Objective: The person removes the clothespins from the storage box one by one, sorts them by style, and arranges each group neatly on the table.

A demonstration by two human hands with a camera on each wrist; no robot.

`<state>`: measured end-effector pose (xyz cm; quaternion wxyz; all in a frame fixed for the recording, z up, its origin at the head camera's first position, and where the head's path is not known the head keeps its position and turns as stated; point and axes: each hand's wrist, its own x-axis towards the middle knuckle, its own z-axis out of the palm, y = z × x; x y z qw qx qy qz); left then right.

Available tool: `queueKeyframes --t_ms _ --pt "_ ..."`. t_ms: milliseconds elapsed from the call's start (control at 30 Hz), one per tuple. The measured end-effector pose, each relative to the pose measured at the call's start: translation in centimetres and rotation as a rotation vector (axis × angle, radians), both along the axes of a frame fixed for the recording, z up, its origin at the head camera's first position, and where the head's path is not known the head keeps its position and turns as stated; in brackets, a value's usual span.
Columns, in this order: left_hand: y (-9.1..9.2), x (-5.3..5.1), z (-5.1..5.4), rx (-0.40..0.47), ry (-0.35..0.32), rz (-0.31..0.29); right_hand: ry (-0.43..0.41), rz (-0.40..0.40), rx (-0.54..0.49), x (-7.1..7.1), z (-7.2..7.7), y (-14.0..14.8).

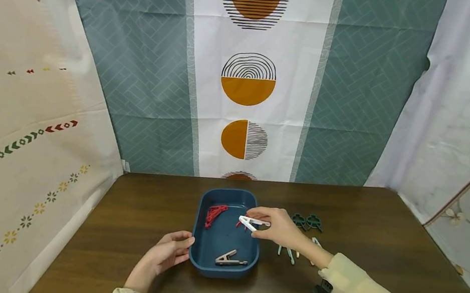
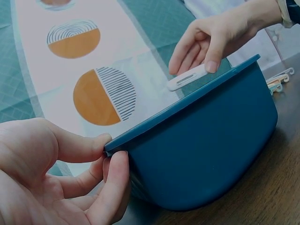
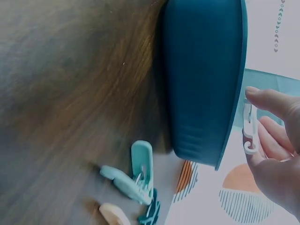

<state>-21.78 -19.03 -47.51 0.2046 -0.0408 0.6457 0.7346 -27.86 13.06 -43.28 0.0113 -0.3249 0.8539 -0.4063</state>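
Note:
My left hand (image 1: pixel 166 253) pinches the left rim of a dark blue plastic bin (image 1: pixel 220 272), thumb above the rim and fingers under it in the left wrist view. Over the bin's right side, my right hand (image 1: pixel 281 228) holds a white clothes peg (image 1: pixel 248 223) between thumb and fingers. Inside the bin, red pegs (image 1: pixel 214 214) lie at the upper left and a grey peg (image 1: pixel 230 260) near the front wall. Another bit of red shows behind the white peg, mostly hidden.
Right of the bin lie dark green pegs (image 1: pixel 314 222), a mint peg (image 3: pixel 142 164) and a cream peg (image 3: pixel 114 214), partly covered by my right forearm in the head view. A brown wooden table (image 1: pixel 113 229) bears everything. Patterned cloths (image 1: pixel 148 52) hang behind and at both sides.

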Motion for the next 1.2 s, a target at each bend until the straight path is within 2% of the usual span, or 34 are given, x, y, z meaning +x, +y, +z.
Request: queueKeyframes --t_ms 367,600,767,933,1200 --pt "0.0 0.1 0.1 0.015 -0.010 -0.014 -0.023 -0.118 -0.063 0.9 -0.4 2.8" --pt "-0.2 0.2 0.3 0.022 -0.014 -0.020 0.026 -0.171 -0.078 1.7 -1.0 4.8" --pt "-0.3 0.2 0.4 0.037 -0.018 -0.029 0.006 -0.219 -0.098 2.2 -1.5 5.7" --pt "-0.2 0.2 0.4 0.047 -0.018 -0.033 -0.036 -0.231 -0.126 2.6 -2.2 6.4" --pt "-0.2 0.1 0.4 0.049 -0.011 -0.042 -0.024 -0.296 -0.097 3.0 -2.8 7.9"
